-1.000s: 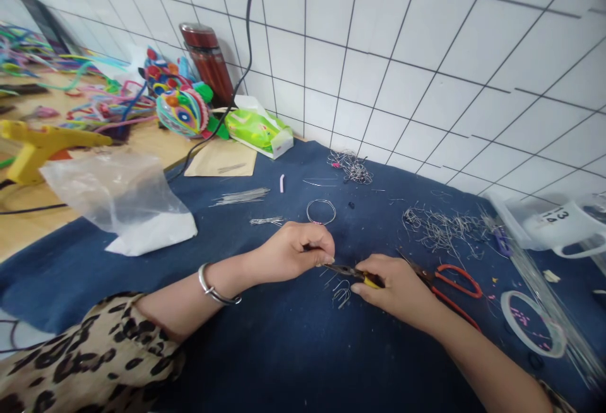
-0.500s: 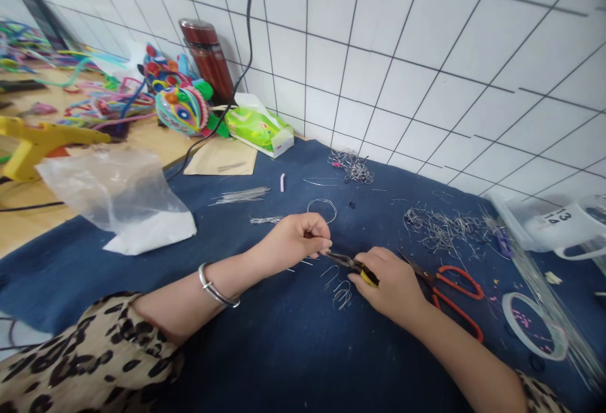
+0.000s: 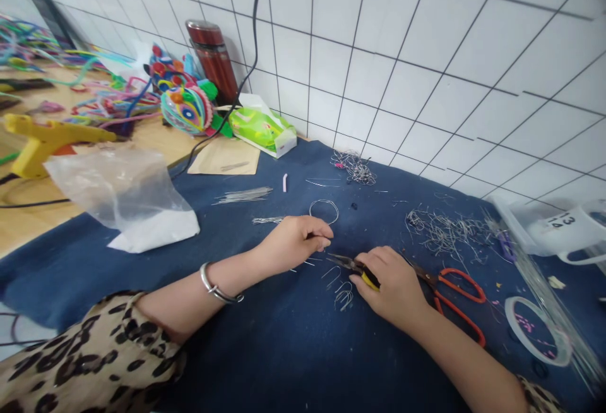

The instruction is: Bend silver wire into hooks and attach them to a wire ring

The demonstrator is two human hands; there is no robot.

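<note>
My right hand [image 3: 391,283] is wrapped round the yellow handle of a pair of needle-nose pliers [image 3: 344,262], whose dark jaws point left. Just beyond the jaw tips, my left hand [image 3: 303,242] is closed in a pinch; whatever its fingertips hold is too small to make out. Below the jaws lie several bent wire hooks [image 3: 343,297] on the dark blue cloth [image 3: 265,350]. A ring of thin wire [image 3: 324,211] rests behind my left fingers. Partly under my left hand are a twisted wire bundle [image 3: 267,220] and short straight wires [image 3: 310,262].
Orange-handled scissors [image 3: 461,277] lie beside my right wrist. Tangled wire [image 3: 445,230], a tape-like ring [image 3: 537,331] and a white mug [image 3: 563,236] are at right. Straight wires [image 3: 246,195], a plastic bag [image 3: 156,211], a yellow glue gun [image 3: 52,138] and a red flask [image 3: 213,59] are at left.
My left fingertips have drawn slightly back from the pliers' tips, leaving a small gap. The right hand keeps its grip on the pliers. The whole view has shifted a little.
</note>
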